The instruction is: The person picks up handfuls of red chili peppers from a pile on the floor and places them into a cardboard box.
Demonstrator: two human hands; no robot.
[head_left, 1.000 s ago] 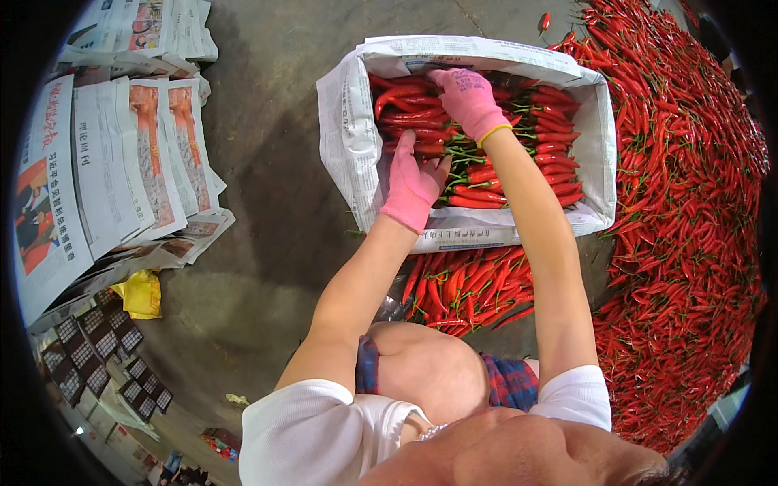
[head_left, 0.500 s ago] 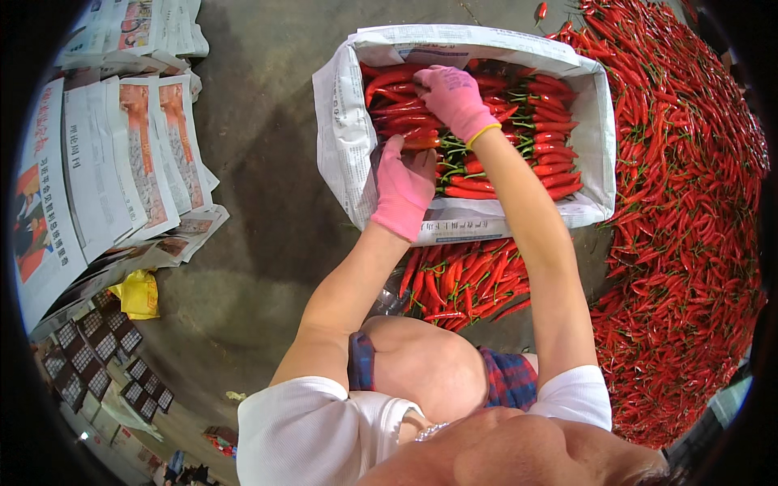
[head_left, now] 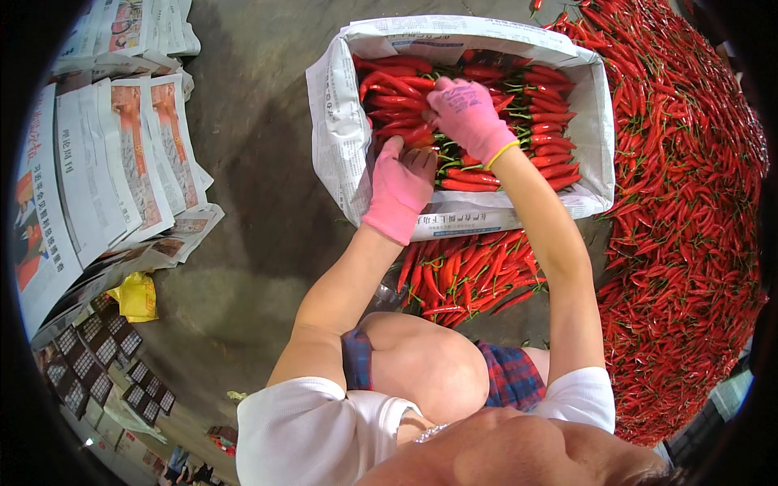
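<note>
Both hands wear pink gloves and work inside a box lined with newspaper [head_left: 344, 174], where red chili peppers [head_left: 551, 130] lie in rows. My left hand [head_left: 401, 185] is in the near left part of the box, its fingers curled over red chili peppers there, with thumb and fingertips against them. Above the middle of the left row, my right hand [head_left: 472, 120] has its fingers bent down and closed at the stem ends of the chili peppers. Its fingertips are partly hidden, and a yellow cuff edge shows at the wrist.
A large heap of loose red chili peppers [head_left: 689, 219] spreads along the right. A smaller pile [head_left: 470, 275] lies between the box and my knees. Stacked newspapers [head_left: 105, 162] stand at the left, with a yellow bag [head_left: 136, 297] beside them. Dark crates [head_left: 101, 344] sit at the lower left.
My right hand has moved right and slightly nearer, off the far left chili peppers, uncovering more of them. My left hand stays at nearly the same place in the box.
</note>
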